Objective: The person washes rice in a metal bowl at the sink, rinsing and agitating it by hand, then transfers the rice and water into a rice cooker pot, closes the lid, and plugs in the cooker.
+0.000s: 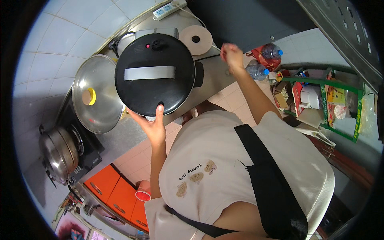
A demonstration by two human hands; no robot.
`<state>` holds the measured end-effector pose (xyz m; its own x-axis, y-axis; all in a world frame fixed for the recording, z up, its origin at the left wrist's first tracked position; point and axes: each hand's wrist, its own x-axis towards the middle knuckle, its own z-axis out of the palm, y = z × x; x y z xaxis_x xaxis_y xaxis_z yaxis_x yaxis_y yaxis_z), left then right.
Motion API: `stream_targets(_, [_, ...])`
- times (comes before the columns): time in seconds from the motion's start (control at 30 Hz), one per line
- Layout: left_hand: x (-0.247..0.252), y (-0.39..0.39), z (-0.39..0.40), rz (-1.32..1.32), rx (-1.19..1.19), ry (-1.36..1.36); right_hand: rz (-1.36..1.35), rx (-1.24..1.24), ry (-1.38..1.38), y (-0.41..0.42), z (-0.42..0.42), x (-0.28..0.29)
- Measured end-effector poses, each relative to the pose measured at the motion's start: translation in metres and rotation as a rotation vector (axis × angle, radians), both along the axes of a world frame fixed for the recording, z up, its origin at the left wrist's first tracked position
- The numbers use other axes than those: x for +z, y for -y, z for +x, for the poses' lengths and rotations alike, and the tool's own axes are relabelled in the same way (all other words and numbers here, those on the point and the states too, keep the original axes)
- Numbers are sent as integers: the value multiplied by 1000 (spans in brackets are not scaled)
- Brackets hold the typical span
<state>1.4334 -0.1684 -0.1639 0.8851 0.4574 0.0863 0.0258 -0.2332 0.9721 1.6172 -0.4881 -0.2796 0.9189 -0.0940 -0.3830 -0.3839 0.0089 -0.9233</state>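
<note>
A black-lidded electric pressure cooker (pixel 141 99) stands on the steel counter, with a silver handle across its lid. A small red float valve (pixel 148 46) and a black steam valve (pixel 157 45) sit at the far side of the lid. My left hand (pixel 151 126) grips the cooker's near rim, thumb on top of the lid and the other fingers partly hidden below. Beyond the counter's right edge my right hand (pixel 232 57) hangs in the air, blurred, its fingers curled and apart from the cooker. Nothing shows in it.
Left of the cooker rests a clear domed pot lid (pixel 105 111) with a yellow-ringed knob. A steel pot (pixel 57 150) stands on a black cooktop (pixel 93 147). A beige disc (pixel 192 33) and a power strip (pixel 168 10) lie behind. Plastic bottles (pixel 256 72) and a green rack (pixel 324 82) stand right.
</note>
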Motion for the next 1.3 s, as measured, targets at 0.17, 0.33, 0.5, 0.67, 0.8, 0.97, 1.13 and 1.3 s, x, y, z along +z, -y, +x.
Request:
stream_targets(0.17, [1,-1,-3,-2,-26,4,752,-336,-642,-25,-30,-55])
stream_targets(0.33, [3,-6,-3,-50,-43,-22,929,-595,-470,-49,-11,-46])
stream_targets(0.5, [3,-4,-1,-46,-24,-7,1025,-754,-261,-50,-52,-49])
stream_targets(0.67, [4,-3,3,139,4,-13,1009,-958,6,-18,-84,-4])
stream_targets(0.8, [-9,-3,0,324,50,74,921,-1052,183,38,-134,11])
stream_targets(0.97, [-12,-7,-3,235,32,159,1028,-1227,157,72,-207,20])
stream_targets(1.13, [-13,-14,-4,164,-15,93,854,-1291,293,113,-262,20])
stream_targets(1.3, [-4,-18,-7,115,-20,49,711,-1806,105,213,-362,-51])
